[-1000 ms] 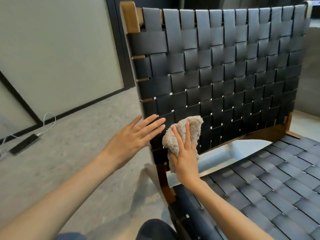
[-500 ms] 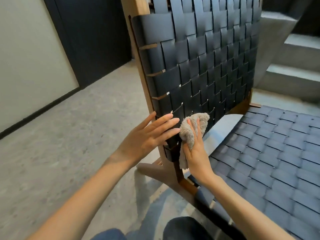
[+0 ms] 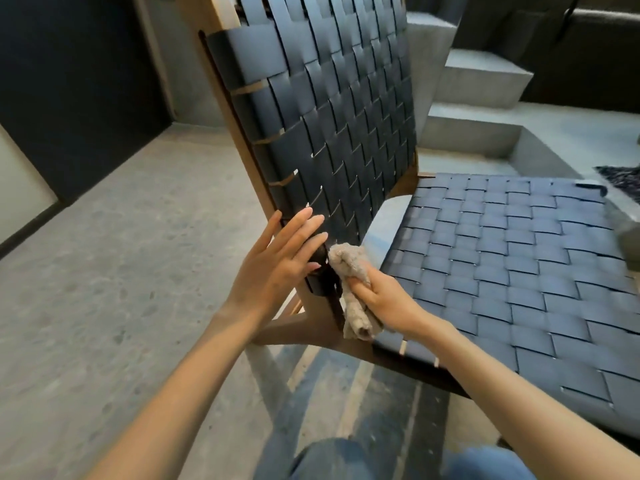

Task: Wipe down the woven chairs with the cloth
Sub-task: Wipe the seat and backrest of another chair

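The left hand (image 3: 277, 261), fingers straight, lies flat against the near edge of the backrest (image 3: 332, 133) of the dark woven-strap chair (image 3: 502, 278), seemingly to brace it. The right hand (image 3: 381, 299) grips the beige fluffy cloth (image 3: 349, 268), bunched at the backrest's bottom near corner. Half a second ago the cloth sat higher under flatter fingers.

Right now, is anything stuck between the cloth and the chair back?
Nothing visible. The right hand grips the cloth right at the bottom corner of the woven backrest. The left hand lies flat on the backrest's edge just beside the cloth, so it covers that bit of the weave.
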